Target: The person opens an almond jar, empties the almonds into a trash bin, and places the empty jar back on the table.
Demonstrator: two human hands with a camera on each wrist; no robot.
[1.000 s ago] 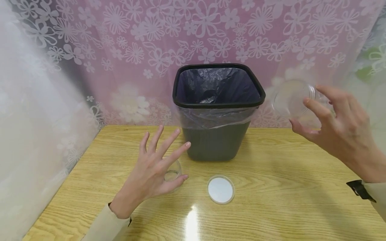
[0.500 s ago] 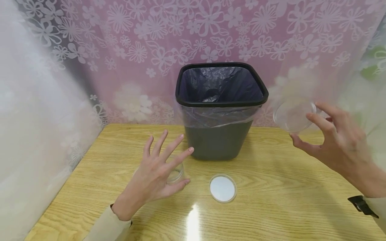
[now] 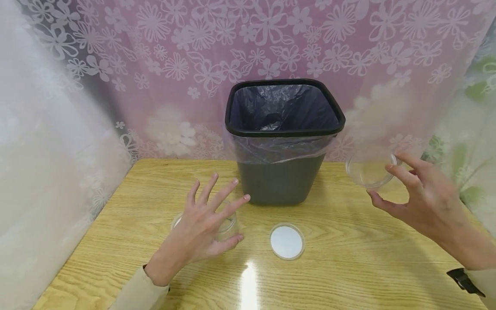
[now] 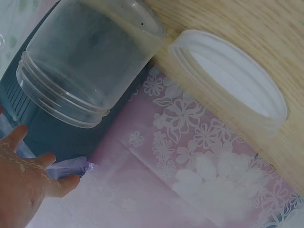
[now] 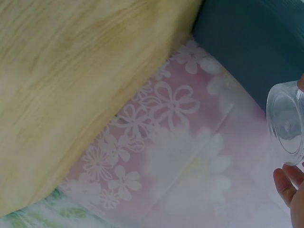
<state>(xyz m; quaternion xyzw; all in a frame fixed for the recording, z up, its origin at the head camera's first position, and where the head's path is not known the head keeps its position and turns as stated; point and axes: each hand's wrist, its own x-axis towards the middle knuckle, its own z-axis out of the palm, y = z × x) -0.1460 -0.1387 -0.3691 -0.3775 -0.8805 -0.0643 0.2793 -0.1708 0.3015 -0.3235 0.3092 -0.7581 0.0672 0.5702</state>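
Note:
My left hand (image 3: 199,224) hovers with its fingers spread over a clear plastic jar (image 3: 228,226), which stands on the table and is partly hidden by the hand. In the left wrist view that jar (image 4: 90,61) shows a threaded, lidless mouth. Beside it lies a round lid (image 4: 232,80) with a white liner, mostly hidden behind the hand in the head view. Another white-lined lid (image 3: 287,242) lies flat at mid-table. Over the table's right side, my right hand (image 3: 434,198) pinches a second clear jar (image 3: 370,168) between thumb and fingers, tilted and raised.
A dark grey bin (image 3: 280,181) with a black rim and a plastic liner stands at the back middle of the wooden table (image 3: 348,267). Behind it hangs a pink floral curtain (image 3: 186,51), with pale sheets on both sides.
My right hand has lowered the clear jar toward the table. My left hand has shifted slightly toward me, so more of the jar and the lid beneath it show.

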